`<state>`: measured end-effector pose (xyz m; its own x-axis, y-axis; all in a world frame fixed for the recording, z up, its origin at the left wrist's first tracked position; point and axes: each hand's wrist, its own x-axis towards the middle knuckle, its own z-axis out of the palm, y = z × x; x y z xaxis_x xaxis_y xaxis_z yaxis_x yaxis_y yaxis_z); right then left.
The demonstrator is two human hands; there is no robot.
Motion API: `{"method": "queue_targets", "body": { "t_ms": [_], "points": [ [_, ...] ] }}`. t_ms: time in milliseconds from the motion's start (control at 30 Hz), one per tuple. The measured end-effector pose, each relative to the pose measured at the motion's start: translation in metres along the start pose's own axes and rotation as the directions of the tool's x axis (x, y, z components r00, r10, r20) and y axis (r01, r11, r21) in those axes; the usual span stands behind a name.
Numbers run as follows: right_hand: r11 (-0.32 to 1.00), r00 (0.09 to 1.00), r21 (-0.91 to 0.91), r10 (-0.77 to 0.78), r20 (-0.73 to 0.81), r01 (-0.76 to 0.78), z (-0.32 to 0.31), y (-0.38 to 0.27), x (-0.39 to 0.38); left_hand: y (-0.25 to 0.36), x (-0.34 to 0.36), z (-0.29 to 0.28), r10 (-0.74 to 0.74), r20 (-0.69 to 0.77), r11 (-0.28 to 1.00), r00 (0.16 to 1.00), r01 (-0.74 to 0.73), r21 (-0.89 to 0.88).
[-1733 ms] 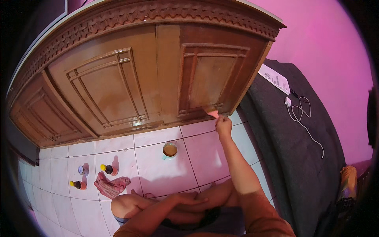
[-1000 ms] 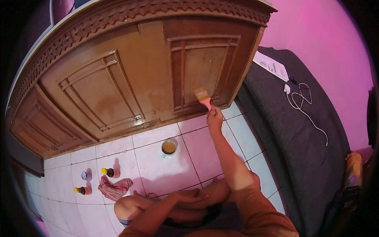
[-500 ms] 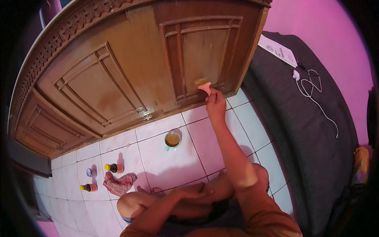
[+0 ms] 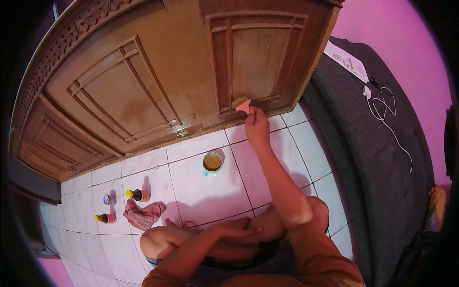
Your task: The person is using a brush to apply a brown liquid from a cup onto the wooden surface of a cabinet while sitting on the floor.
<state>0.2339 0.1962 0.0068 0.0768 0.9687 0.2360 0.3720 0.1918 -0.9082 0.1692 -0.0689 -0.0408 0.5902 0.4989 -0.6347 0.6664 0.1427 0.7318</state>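
two bare hands (image 4: 258,125) (image 4: 236,228), one pink-handled paintbrush (image 4: 244,105), one brown wooden cabinet (image 4: 184,71), one pale brown-filled mug (image 4: 211,172), two dark yellow-capped bottles (image 4: 138,195) (image 4: 105,218), one small lilac jar (image 4: 108,199), one crumpled pink cloth (image 4: 143,215)

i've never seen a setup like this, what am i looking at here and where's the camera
There is no machine: these are a person's own bare hands. The view comes from a wide fisheye camera worn on the head, looking down, so straight edges bend. The right hand holds a pink-handled brush at the lower part of a brown wooden cabinet. The left hand holds nothing visible. On the tiled floor are a cup of brown liquid, two yellow-capped bottles, a small round container and a crumpled reddish cloth.
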Motion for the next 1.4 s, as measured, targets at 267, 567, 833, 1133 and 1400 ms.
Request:
{"method": "queue_targets", "body": {
  "t_ms": [267,567,833,1133,1400],
  "points": [
    [0.877,0.937,-0.343,-0.274,0.218,0.337,-0.05,-0.035,-0.002,-0.001,0.002,-0.001,-0.028,0.067,1.0,0.997,0.029,-0.009],
    [0.855,0.954,-0.44,-0.188,0.232,0.275,-0.018,-0.02,-0.008,-0.016,0.009,0.013,0.03,-0.039,0.999,0.999,-0.031,-0.02],
    [0.877,0.931,-0.315,-0.34,0.13,0.364,-0.032,-0.041,-0.007,-0.009,0.002,0.006,0.016,-0.021,0.999,1.0,-0.017,-0.047],
    [0.882,0.963,-0.393,-0.206,0.174,0.259,-0.01,-0.02,-0.009,-0.002,0.001,0.001,0.005,-0.009,0.999,1.0,-0.005,-0.053],
    [0.862,0.932,-0.382,-0.241,0.27,0.334,-0.045,-0.048,-0.001,-0.007,0.006,-0.001,-0.025,0.096,0.998,0.995,0.03,-0.051]
  ]
}}
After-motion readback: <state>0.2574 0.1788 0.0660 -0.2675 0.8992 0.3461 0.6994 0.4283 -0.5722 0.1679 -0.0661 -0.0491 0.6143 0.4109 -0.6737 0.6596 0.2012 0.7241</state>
